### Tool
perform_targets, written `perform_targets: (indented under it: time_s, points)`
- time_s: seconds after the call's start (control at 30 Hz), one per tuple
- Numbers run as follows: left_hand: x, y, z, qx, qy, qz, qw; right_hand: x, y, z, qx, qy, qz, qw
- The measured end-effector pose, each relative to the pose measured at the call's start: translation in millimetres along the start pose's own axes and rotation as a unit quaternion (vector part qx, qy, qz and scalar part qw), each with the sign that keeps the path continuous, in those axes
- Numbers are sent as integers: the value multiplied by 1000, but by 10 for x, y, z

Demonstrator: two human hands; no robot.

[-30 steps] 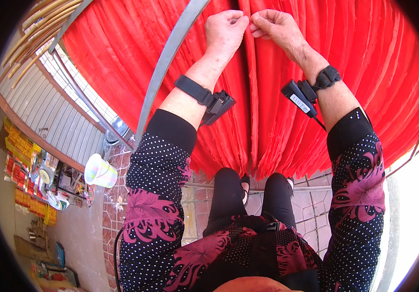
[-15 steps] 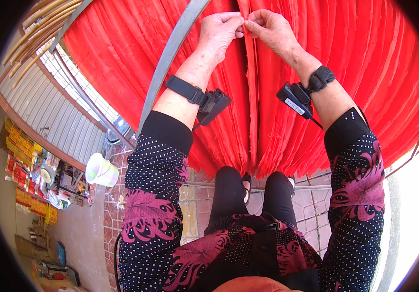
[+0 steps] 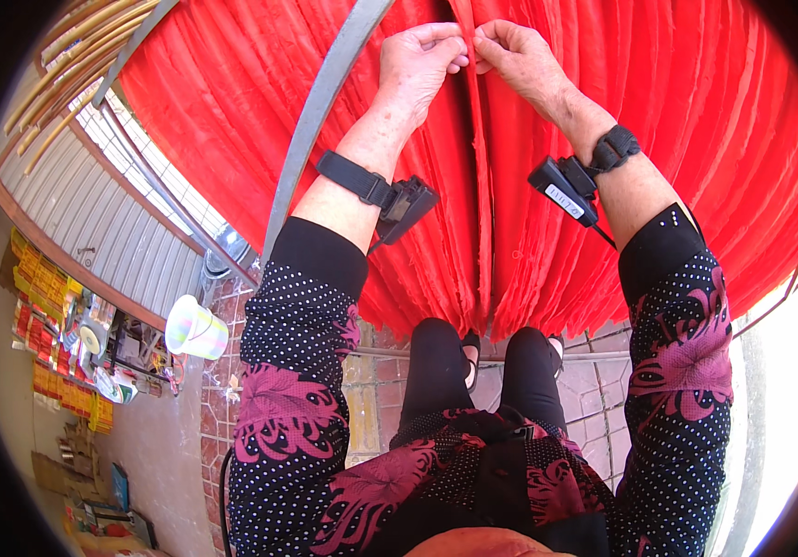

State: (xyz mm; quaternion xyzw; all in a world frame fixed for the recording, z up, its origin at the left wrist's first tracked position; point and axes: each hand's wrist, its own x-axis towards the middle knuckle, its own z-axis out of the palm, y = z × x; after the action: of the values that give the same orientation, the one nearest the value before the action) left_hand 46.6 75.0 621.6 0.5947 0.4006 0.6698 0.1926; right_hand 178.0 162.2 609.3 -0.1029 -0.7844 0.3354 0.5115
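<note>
A large mass of bright red pleated fabric (image 3: 232,121) hangs in many thin folds in front of me. Near the top, one narrow upright fold (image 3: 479,158) runs between my two hands. My left hand (image 3: 420,67) is closed in a pinch at the left side of that fold, thumb against curled fingers. On the right side my right hand (image 3: 521,63) pinches at the fold's edge, its fingertips close to those of the left. Exactly how much fabric lies between the fingertips is hidden. Black straps with small dark boxes sit on both wrists.
A grey curved metal bar (image 3: 325,102) passes just left of my left hand. Bamboo poles (image 3: 83,56) lean at the upper left. A pale bucket (image 3: 197,328) stands on red paving beside a shelf of packages (image 3: 51,278). A thin rail (image 3: 594,356) crosses near my legs.
My fingertips have drawn slightly apart, the right hand a little to the right. The upper part of the narrow fold now shows between them.
</note>
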Motion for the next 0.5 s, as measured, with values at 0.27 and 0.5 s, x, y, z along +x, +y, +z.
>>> perform_targets:
  time_s: [0.27,0.5]
  points:
    - [-8,-21,62,30,31,0,999,-16,7,-38,14,-1,9,1000]
    - [-18,-41,24,-33,16,-18,999,-11,24,-51,14,-6,4,1000]
